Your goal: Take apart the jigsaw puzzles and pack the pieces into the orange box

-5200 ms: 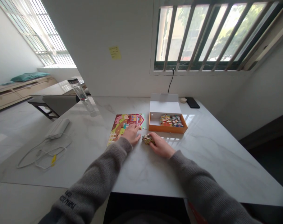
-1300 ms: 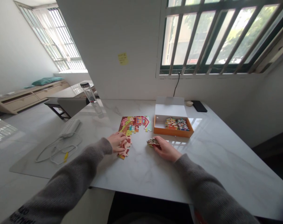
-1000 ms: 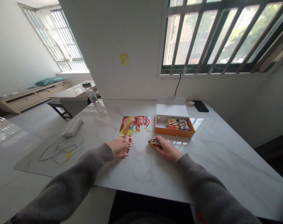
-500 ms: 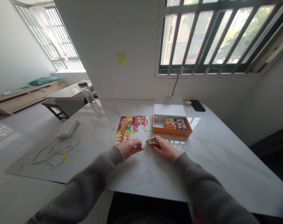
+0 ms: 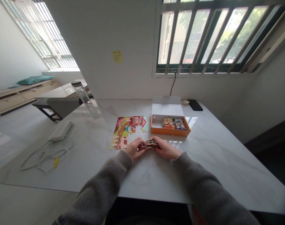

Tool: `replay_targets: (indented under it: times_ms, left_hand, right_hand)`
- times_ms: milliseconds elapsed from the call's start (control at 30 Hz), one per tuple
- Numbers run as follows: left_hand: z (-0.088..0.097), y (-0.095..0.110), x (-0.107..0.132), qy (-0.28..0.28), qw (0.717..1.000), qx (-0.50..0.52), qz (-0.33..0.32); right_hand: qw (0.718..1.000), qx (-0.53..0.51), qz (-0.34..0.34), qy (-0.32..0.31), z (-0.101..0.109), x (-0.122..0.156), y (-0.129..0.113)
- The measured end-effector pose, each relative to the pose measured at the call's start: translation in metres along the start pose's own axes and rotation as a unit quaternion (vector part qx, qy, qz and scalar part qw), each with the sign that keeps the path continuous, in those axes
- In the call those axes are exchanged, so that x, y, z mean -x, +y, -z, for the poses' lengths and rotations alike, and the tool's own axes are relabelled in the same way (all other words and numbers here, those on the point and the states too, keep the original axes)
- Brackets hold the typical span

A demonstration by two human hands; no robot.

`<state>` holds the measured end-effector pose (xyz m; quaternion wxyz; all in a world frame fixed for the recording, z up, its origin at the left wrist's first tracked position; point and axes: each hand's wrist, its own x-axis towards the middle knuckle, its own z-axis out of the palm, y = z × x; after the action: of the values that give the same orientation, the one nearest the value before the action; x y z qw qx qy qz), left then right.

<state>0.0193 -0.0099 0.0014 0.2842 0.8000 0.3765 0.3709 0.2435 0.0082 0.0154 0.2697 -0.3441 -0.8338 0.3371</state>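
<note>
A stack of jigsaw pieces (image 5: pixel 151 143) sits on the marble table (image 5: pixel 210 162) between my hands. My right hand (image 5: pixel 166 149) grips it from the right, and my left hand (image 5: pixel 137 148) presses its fingertips to its left end. Any single piece in those left fingers is too small to tell. Just beyond my left hand lies a partly assembled farm-scene jigsaw puzzle (image 5: pixel 127 132), with gaps along its right side. An open orange box (image 5: pixel 170 130) holds a packed group of loose pieces (image 5: pixel 174 123).
A clear water bottle (image 5: pixel 82 97) stands at the table's far left. A white power bank (image 5: pixel 61 130) and its looped cable (image 5: pixel 47 160) lie at the left. A black phone (image 5: pixel 195 105) and a small white object (image 5: pixel 185 102) sit at the back. The table's front edge lies below my forearms.
My left hand has moved right from the puzzle to the stack, now gripped between both hands. The head view has shifted slightly.
</note>
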Motion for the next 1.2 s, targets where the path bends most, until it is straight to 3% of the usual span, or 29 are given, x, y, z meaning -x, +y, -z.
replay_targets:
  times_ms: [167,333,500,600,833,967,1200]
  left_hand:
    - [-0.008,-0.011,-0.001,0.057,0.996,-0.005,0.07]
    - [-0.013,-0.006,-0.003,0.034,0.998,-0.035,0.034]
    - [-0.013,0.0,-0.005,0.028,0.998,0.012,0.059]
    - [-0.014,0.0,-0.004,0.024,0.999,0.016,0.039]
    - [-0.014,0.006,0.012,0.038,0.996,-0.082,0.012]
    - [0.021,-0.004,0.028,0.018,0.979,-0.201,-0.012]
    - [0.125,-0.057,0.048,-0.146,0.929,-0.338,0.034]
  right_hand:
    - [1.0,-0.021,-0.008,-0.015,0.002,0.0,-0.003]
    - [0.999,-0.023,-0.015,-0.03,-0.003,0.0,-0.006]
    - [1.0,0.02,-0.01,0.0,-0.014,-0.001,-0.012]
    - [0.999,0.052,-0.006,0.005,-0.018,-0.001,-0.015]
    - [0.996,0.091,-0.018,0.006,-0.018,-0.001,-0.018]
    - [0.995,0.103,-0.017,0.011,-0.018,0.0,-0.016]
    - [0.996,0.088,-0.018,0.014,-0.018,0.0,-0.012]
